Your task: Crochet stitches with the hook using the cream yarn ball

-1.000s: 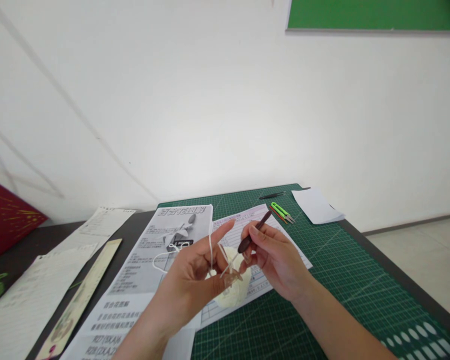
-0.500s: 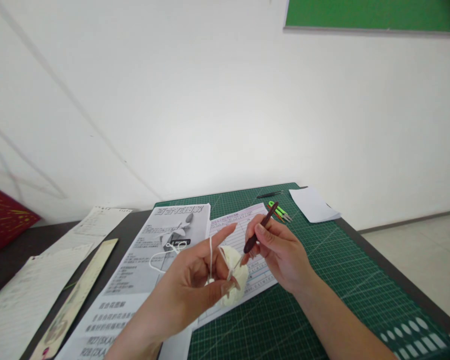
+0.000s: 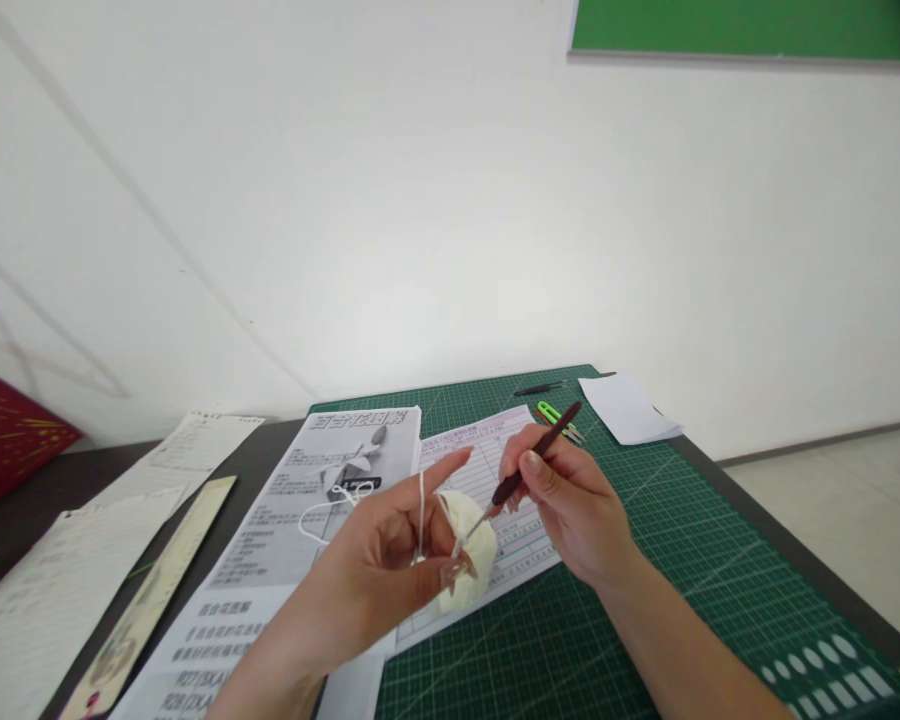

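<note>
My right hand (image 3: 566, 490) grips a crochet hook (image 3: 538, 455) by its dark brown handle. Its metal shaft points down and left to the fingertips of my left hand (image 3: 394, 555). There my left thumb and fingers pinch a small piece of white yarn (image 3: 421, 515), and one strand runs up over the raised index finger. The piece itself is mostly hidden by the fingers. Just behind sits a cream yarn ball (image 3: 471, 570) on a lined handwritten sheet (image 3: 461, 458). A loose white yarn end (image 3: 307, 520) curls over a printed sheet (image 3: 270, 560) on the left.
A green cutting mat (image 3: 690, 570) covers much of the dark table. Green thread snips (image 3: 551, 412), black tweezers (image 3: 540, 388) and a white paper (image 3: 630, 410) lie toward the back. At left are a wooden ruler (image 3: 157, 590) and handwritten pages (image 3: 67, 570). A white wall (image 3: 435, 200) rises behind.
My right hand has shifted slightly right with the crochet hook, whose handle now leans further to the right. My left hand has stayed almost in place.
</note>
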Available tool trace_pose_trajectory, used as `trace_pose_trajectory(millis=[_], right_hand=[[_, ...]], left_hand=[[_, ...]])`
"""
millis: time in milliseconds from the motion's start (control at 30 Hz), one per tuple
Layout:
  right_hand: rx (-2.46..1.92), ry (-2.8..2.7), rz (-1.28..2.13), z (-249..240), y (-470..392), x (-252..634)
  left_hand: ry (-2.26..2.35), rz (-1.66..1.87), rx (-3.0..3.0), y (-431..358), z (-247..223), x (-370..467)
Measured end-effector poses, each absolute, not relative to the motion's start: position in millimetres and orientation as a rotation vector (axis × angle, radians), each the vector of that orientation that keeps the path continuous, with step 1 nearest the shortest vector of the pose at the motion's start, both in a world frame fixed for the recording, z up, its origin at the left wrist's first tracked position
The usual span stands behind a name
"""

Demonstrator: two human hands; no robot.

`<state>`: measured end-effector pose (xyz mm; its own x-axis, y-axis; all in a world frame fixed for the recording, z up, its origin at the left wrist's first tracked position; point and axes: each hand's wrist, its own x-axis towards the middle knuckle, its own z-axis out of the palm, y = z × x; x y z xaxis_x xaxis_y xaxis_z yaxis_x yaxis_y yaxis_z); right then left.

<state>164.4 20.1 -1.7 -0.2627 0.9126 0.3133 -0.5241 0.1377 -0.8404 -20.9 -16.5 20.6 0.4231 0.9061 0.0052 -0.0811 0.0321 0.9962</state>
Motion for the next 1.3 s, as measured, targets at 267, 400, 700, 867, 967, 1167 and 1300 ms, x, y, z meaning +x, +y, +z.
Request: trace_pose_trajectory(millis=[267, 400, 700, 867, 967, 1167, 1300], right_hand=[[-0.466, -1.358, 1.284, -0.5, 14.4, 167.9], [-0.438, -1.304, 1.282, -0.2, 15.8, 169.1], [-0.385, -1.153, 1.446, -5.6, 19.0, 163.6], [-0.382, -1.19, 1.413, -4.7, 17.9, 165.5], [-0.393, -1.216, 1.383, -3.6, 17.8, 166.5], [-0.369, -1.254, 1.361, -3.4, 17.0, 166.6], [-0.379, -1.315, 1.317, -3.2, 15.4, 168.3]], left_hand=[[0.825, 0.904, 1.222, -16.5, 19.1, -20.7], [0.81, 0.889, 1.2, -16.3, 18.2, -21.8], [0.794, 0.887, 1.193, -16.7, 18.0, -20.9], [0.794, 0.902, 1.202, -16.5, 18.9, -21.1], [0.794, 0.893, 1.241, -15.5, 19.9, -21.7], [0.788, 0.882, 1.234, -15.0, 19.7, -22.5], [0.781, 0.876, 1.212, -14.0, 18.2, -22.1]])
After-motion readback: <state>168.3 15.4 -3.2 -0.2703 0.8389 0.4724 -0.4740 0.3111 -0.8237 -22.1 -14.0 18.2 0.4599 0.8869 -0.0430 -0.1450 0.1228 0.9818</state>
